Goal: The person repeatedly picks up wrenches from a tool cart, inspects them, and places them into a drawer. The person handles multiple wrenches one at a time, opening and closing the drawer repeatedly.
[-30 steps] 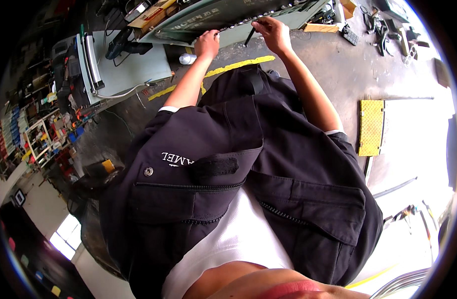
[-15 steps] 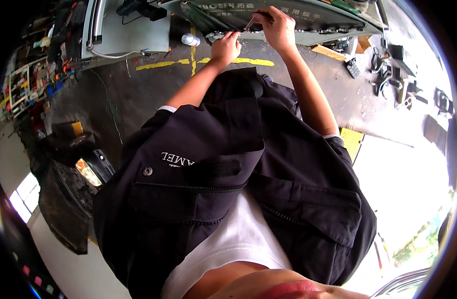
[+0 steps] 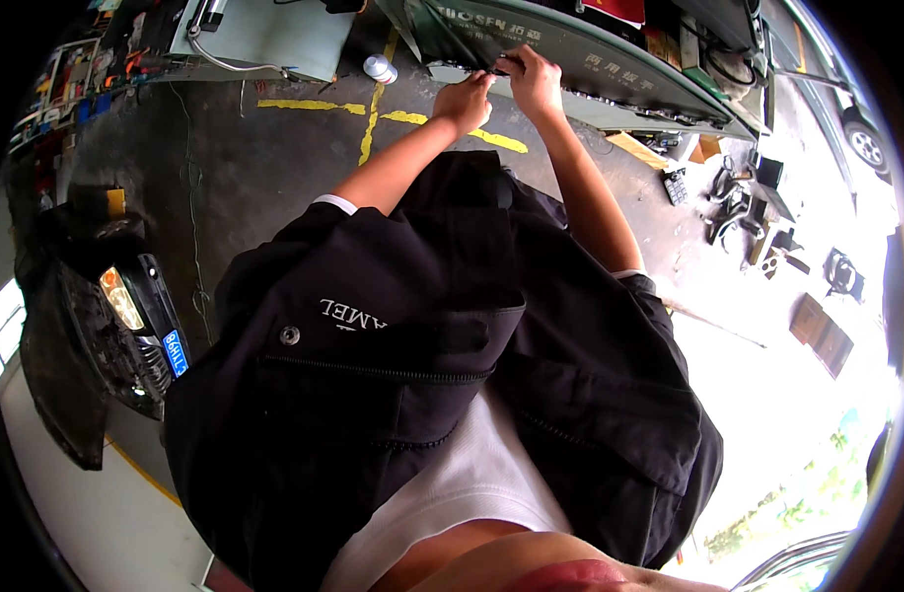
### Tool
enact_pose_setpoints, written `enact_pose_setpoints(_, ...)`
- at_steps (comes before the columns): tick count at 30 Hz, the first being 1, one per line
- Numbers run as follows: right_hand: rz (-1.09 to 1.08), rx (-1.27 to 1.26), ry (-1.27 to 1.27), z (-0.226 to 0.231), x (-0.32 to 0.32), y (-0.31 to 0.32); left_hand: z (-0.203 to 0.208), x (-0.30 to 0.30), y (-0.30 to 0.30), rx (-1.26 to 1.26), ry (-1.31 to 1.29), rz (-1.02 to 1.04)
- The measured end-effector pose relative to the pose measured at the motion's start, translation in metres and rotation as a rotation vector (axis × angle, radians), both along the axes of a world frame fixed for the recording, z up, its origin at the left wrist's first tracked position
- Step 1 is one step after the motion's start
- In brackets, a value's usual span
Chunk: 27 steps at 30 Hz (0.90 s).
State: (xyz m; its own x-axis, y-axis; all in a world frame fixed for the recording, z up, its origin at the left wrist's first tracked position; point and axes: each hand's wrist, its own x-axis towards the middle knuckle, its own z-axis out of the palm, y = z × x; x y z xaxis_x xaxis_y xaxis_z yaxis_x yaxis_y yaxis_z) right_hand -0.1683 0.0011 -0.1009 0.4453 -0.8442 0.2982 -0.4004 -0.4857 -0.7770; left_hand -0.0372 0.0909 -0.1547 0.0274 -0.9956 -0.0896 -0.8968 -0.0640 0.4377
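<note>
A dark green printed tool roll (image 3: 619, 81) hangs along the front of the bench, with a row of shiny metal tool ends at its lower edge. Both hands meet at its left part. My left hand (image 3: 463, 104) is closed, thumb and fingertips pressed together at the lower edge. Just right of it and slightly higher, my right hand (image 3: 536, 83) is closed in a pinch. The fingertips of the two hands nearly touch. Whatever they hold is too small or hidden to make out.
Left of the roll is a grey-green table (image 3: 284, 44); a white spray can (image 3: 380, 68) stands on the floor, near yellow floor tape (image 3: 371, 123). Boxes and cables (image 3: 738, 202) lie at the right. A car front part with a headlight (image 3: 122, 296) is at the left.
The view has shifted, showing more of the bench top. My right hand, which held a slim shiny tool above the roll's edge, has come down beside my left hand; that tool no longer shows.
</note>
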Motion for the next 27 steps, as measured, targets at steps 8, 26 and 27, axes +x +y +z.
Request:
enact_pose_setpoints(8, 0.047, -0.115, 0.503, -0.044, 0.006, 0.011, 0.006, -0.003, -0.001, 0.142, 0.049, 0.054)
enact_pose_setpoints(26, -0.144, -0.106, 0.930, -0.046, 0.060, -0.019, -0.096, 0.146, 0.161, 0.127, 0.516, 0.400)
enact_pose_setpoints(27, -0.159, -0.108, 0.938, -0.046, 0.061, -0.020, -0.094, 0.149, 0.161, 0.131, 0.541, 0.409)
